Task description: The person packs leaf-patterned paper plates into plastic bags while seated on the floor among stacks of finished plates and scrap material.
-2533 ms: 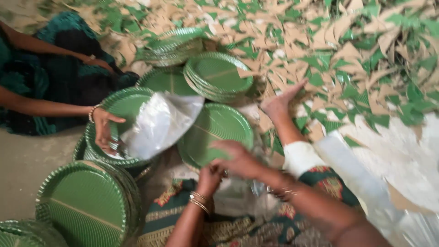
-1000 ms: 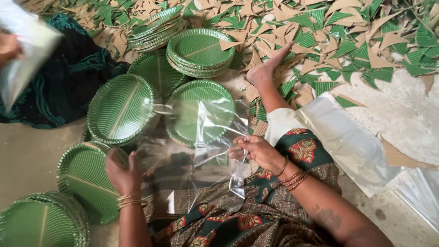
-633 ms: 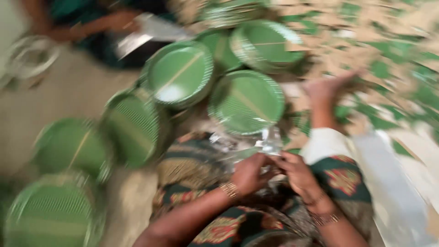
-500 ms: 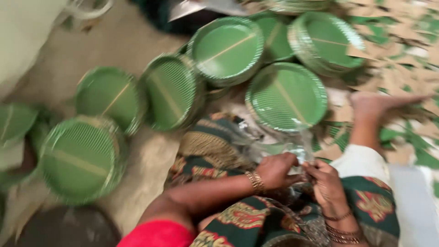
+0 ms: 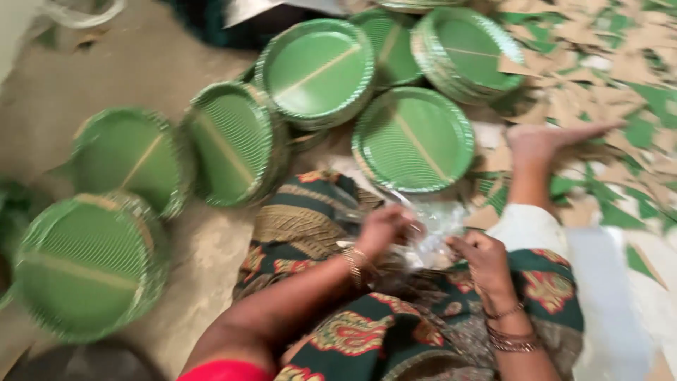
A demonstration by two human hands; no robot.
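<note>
While both hands work over the lap, left hand (image 5: 384, 229) is curled shut, pinching clear plastic bag (image 5: 430, 236); right hand (image 5: 483, 257) likewise closed on bag's other side. Bag sits crumpled betw. the two, above patterned green cloth (image 5: 303, 226). Green plate stacks (image 5: 412, 137): approx. 7 in view, on floor ahead & to left. Bare foot (image 5: 550, 141) x1, beside nearest stack. Paper scraps (image 5: 620, 77): too many to count.

Motion blur smears the clear bag (image 5: 430, 236) (crumpled between both hands).
</note>
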